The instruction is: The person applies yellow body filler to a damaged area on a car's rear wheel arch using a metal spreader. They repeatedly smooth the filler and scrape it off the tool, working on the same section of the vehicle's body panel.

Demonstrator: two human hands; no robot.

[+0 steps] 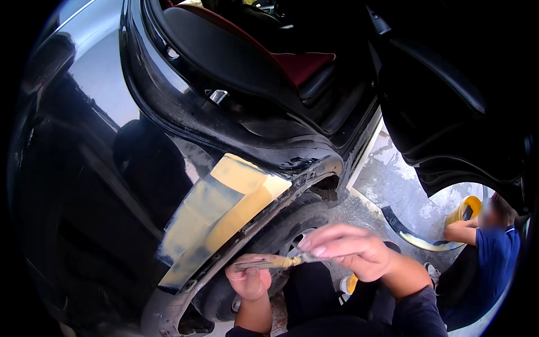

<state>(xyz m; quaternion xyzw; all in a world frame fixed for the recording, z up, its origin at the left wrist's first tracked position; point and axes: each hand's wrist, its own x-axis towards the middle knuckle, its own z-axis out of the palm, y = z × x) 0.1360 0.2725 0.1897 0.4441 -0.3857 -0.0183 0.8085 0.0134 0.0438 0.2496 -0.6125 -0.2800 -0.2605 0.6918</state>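
Note:
My left hand (250, 279) grips a flat metal spreader blade (259, 263) smeared with yellowish filler, held level in front of the tyre (292, 222). My right hand (351, 251) pinches a second small blade (300, 259) against the first one's tip, where a lump of yellow filler sits. Just above and to the left, a broad patch of yellow-tan filler (224, 208) covers the black car's rear quarter panel (101, 185) along the wheel arch edge (252, 224).
The rear door (449, 101) stands open at right, showing a black and red seat (281, 59). Another person in a blue shirt (494, 258) crouches at lower right beside a yellow container (466, 209) and a black curved trim piece (410, 233) on the concrete floor.

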